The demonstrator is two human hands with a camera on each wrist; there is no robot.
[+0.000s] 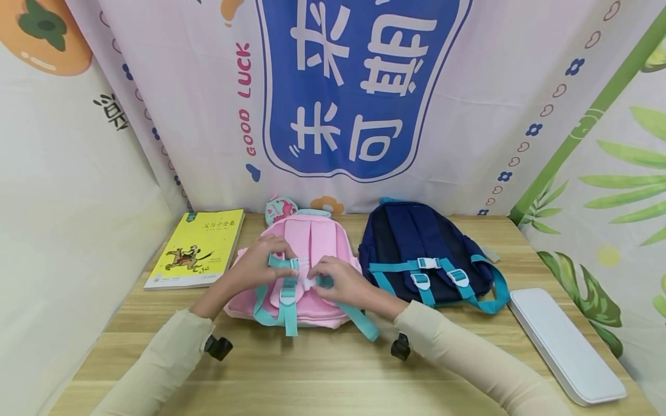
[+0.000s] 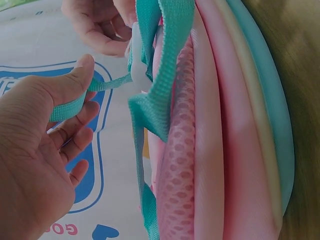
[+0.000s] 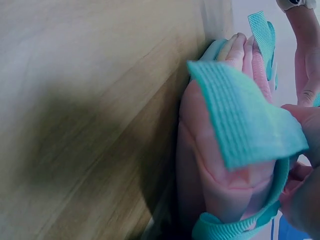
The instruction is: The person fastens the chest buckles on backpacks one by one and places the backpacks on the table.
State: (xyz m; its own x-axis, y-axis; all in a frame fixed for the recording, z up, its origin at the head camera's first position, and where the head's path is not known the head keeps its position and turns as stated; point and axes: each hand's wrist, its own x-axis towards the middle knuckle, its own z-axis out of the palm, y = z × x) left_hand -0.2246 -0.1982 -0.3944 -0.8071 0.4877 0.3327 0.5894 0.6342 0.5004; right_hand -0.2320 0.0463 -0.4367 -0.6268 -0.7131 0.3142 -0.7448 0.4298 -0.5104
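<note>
A pink backpack (image 1: 329, 231) lies on the table with its shoulder straps facing up. My left hand (image 1: 265, 263) pinches a teal webbing strap (image 2: 70, 109) between thumb and index finger, while its other fingers spread loosely. This strap runs from the hand to a white slider (image 2: 141, 57) on the shoulder strap. My right hand (image 1: 338, 280) grips a white buckle (image 1: 308, 283) on a teal strap at the other shoulder strap, and its fingers partly hide the buckle. A loose teal strap end (image 3: 245, 120) stands out near the right wrist. A small round pouch (image 1: 281, 210) sits behind the backpack.
A navy backpack (image 1: 382, 248) with teal straps lies close to the right of the pink one. On the left is a yellow book (image 1: 203, 245). A white flat case (image 1: 567, 346) lies at the right table edge. A printed cloth (image 1: 208, 115) hangs behind the table.
</note>
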